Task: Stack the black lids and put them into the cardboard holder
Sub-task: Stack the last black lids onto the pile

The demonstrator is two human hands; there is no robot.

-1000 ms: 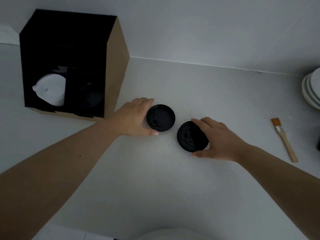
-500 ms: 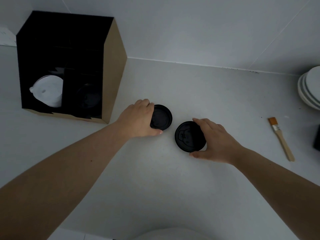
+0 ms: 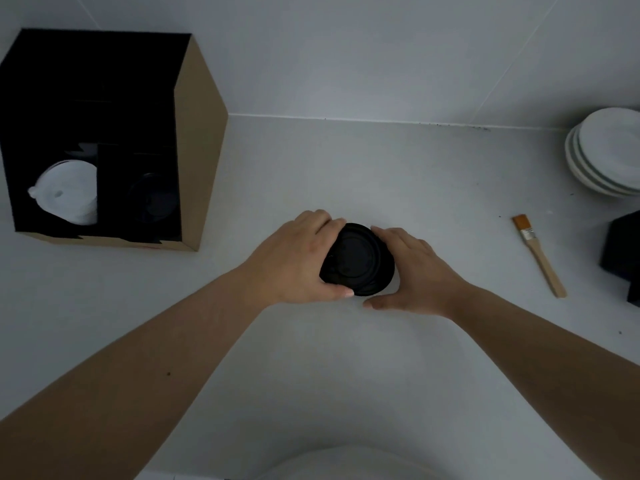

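A cardboard holder (image 3: 194, 147) stands at the far left of the white tabletop (image 3: 346, 358), its open front showing white lids (image 3: 67, 192) in one slot and dark lids (image 3: 152, 199) in the next. Bare surface lies between it and the hands. At centre, the left hand (image 3: 294, 261) and right hand (image 3: 412, 268) press in on the black lids (image 3: 358, 259) from either side — one lid overlapping the other, held between both grips. Further right lie a brush (image 3: 538, 254) and stacked plates (image 3: 606, 154).
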